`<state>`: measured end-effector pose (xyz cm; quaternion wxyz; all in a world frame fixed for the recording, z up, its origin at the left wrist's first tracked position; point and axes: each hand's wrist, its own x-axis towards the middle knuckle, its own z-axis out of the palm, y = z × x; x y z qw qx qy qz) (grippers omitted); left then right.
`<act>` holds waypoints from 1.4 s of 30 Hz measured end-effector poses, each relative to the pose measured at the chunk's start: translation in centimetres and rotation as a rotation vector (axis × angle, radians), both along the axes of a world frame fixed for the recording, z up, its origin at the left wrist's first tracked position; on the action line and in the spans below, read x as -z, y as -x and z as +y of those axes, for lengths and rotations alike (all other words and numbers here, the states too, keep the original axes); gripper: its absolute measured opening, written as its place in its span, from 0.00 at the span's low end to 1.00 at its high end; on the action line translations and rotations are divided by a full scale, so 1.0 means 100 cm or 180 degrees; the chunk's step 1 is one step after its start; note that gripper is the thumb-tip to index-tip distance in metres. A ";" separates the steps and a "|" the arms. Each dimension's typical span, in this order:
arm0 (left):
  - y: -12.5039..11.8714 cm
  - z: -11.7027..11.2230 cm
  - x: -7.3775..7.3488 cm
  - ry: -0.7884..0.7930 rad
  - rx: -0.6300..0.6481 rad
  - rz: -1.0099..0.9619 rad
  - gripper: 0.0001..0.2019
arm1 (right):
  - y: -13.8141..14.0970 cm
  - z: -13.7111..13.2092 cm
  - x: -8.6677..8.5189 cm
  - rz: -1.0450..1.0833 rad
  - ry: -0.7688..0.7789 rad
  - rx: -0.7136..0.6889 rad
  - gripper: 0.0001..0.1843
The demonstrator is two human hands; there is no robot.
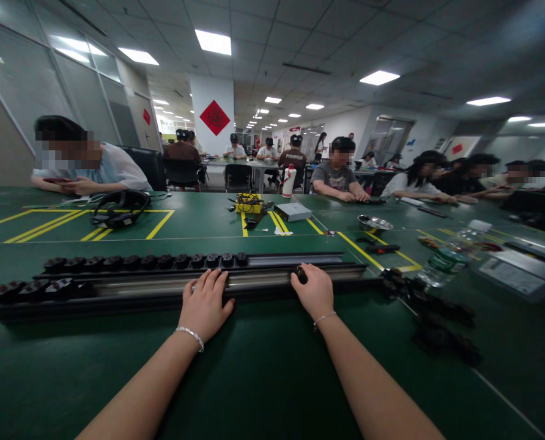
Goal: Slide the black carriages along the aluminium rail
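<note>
A long black rail (144, 292) with a shiny inner channel lies crosswise in front of me, with several black socket-like modules (33, 289) at its left end. Behind it runs a second rail (295, 259), carrying a row of round black modules (148, 261). My left hand (205, 305) rests on the near rail, fingers stretched over its upper edge. At the right part of that rail, my right hand (315, 292) is closed around a small black module (301, 274). How far this module sits in the channel I cannot tell.
Loose black modules (437, 318) lie in a heap on the right, near a plastic bottle (456, 253) and a grey box (513, 275). Beyond the rails are a headset (120, 209), a white box (292, 212) and a metal bowl (375, 223). Several people sit around the green table (263, 366).
</note>
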<state>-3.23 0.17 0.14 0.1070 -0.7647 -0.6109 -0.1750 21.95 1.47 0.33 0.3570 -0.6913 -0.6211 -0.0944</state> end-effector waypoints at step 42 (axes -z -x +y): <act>0.001 0.001 0.001 -0.0101 -0.0008 0.0143 0.26 | -0.001 0.002 0.003 0.0123 -0.0070 0.0120 0.17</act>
